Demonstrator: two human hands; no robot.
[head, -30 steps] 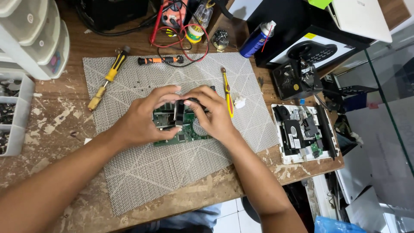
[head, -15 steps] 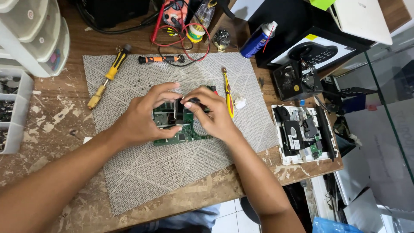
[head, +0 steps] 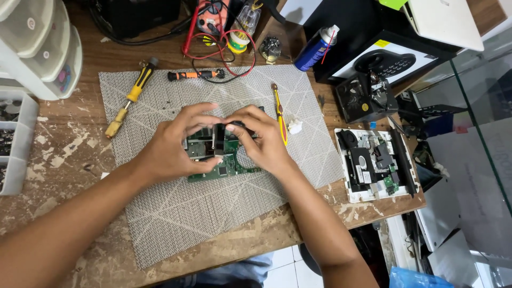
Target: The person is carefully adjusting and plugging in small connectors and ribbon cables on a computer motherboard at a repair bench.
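Green circuit board (head: 221, 160) under left hand (head: 173, 149), right hand (head: 261, 141).

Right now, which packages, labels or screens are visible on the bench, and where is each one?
Spray can: top centre-right, blue cylinder, white cap, red straw.
Box: top right, black and white with a pictured black device and a yellow tag.
Multimeter: top centre, red casing; its screen is hardly visible.

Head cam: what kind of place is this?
Likely an electronics repair bench. Both hands, left hand and right hand, work on a green circuit board on a grey mat; screwdrivers, a multimeter and an opened white device lie around.
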